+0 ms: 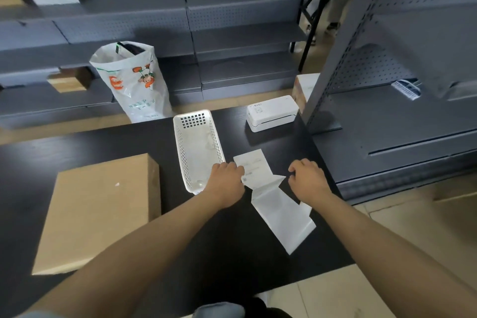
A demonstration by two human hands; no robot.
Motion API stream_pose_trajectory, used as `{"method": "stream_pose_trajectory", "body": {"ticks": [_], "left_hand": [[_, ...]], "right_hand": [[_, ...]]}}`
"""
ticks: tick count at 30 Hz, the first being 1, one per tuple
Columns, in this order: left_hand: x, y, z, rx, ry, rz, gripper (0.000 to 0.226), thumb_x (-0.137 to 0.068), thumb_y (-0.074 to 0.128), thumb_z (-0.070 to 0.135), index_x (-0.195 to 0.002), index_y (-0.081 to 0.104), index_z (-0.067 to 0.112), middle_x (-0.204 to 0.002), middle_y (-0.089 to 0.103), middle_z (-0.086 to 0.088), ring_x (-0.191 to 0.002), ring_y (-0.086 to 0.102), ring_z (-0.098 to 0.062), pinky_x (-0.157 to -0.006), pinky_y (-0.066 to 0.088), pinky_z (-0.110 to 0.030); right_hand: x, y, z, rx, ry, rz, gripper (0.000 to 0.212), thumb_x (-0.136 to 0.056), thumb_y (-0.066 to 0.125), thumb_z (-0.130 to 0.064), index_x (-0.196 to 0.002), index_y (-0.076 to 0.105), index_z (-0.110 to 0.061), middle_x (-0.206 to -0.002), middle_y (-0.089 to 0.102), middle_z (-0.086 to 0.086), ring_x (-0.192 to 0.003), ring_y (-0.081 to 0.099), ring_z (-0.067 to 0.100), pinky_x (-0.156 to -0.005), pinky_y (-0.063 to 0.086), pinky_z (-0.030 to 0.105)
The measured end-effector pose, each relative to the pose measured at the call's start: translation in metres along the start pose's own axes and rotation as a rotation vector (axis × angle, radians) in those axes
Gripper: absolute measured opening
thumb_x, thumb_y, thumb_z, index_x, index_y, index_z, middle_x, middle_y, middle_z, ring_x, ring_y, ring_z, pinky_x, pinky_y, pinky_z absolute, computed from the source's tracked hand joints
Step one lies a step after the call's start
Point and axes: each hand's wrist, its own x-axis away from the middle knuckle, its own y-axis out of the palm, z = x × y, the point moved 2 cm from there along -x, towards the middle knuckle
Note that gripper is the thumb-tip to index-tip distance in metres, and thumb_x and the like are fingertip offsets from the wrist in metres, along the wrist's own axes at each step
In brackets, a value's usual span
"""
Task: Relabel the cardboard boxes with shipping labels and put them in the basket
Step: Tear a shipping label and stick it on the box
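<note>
On the black bench [232, 253] lies a folded strip of white shipping labels [273, 204], and both hands are at its far part. The left hand [227, 178] has its fingers curled down on the left edge of the printed label [251, 165], just beside the near end of the white basket [197, 147]. The right hand [308, 178] has its fingers curled at the right side of the strip, near the fold. If each grip really pinches the paper or only presses on it, I cannot tell, because the fingertips are hidden.

A flat cardboard box [100, 212] lies on the bench at the left, well apart from the hands. The basket stands between the box and the labels. A white label printer [271, 113] sits at the far right of the bench. Behind the bench, a white plastic bag [131, 80] stands on the floor in front of grey shelves [232, 20].
</note>
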Motion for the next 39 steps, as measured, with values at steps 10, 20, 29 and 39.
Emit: {"method": "stream_pose_trajectory", "body": {"ticks": [10, 20, 29, 39], "left_hand": [[-0.018, 0.036, 0.023, 0.082, 0.033, -0.094, 0.035, -0.095, 0.041, 0.037, -0.122, 0.054, 0.018, -0.120, 0.056, -0.004, -0.113, 0.051, -0.025, -0.104, 0.030, -0.039], [-0.061, 0.019, 0.011, 0.172, -0.210, 0.027, 0.029, -0.097, 0.036, 0.018, -0.115, 0.059, 0.015, -0.111, 0.066, -0.003, -0.100, 0.061, -0.024, -0.097, 0.034, -0.035], [-0.083, 0.005, -0.001, 0.358, -0.388, 0.097, 0.029, -0.097, 0.043, 0.021, -0.125, 0.050, 0.019, -0.118, 0.063, -0.003, -0.099, 0.061, -0.022, -0.097, 0.036, -0.037], [-0.080, 0.012, 0.028, -0.100, -0.073, 0.212, 0.044, -0.093, 0.048, 0.016, -0.136, 0.038, 0.018, -0.143, 0.033, -0.007, -0.133, 0.031, -0.027, -0.112, 0.021, -0.040]], "right_hand": [[-0.024, 0.030, 0.016, -0.060, -0.032, -0.186, 0.030, -0.091, 0.050, -0.015, -0.121, 0.051, -0.016, -0.122, 0.056, 0.005, -0.109, 0.050, 0.022, -0.090, 0.042, 0.032], [-0.062, 0.058, 0.025, -0.482, 0.047, -0.510, 0.019, -0.092, 0.059, -0.022, -0.110, 0.055, -0.021, -0.111, 0.060, 0.000, -0.094, 0.055, 0.012, -0.080, 0.047, 0.027], [-0.085, 0.052, 0.013, -1.065, 0.453, -0.794, 0.036, -0.082, 0.066, 0.000, -0.115, 0.062, -0.011, -0.114, 0.066, 0.007, -0.093, 0.064, 0.019, -0.065, 0.051, 0.026], [-0.084, 0.037, 0.007, -1.227, 0.535, -1.122, 0.026, -0.079, 0.055, 0.008, -0.100, 0.061, -0.006, -0.094, 0.060, 0.011, -0.082, 0.058, 0.024, -0.068, 0.055, 0.032]]}}
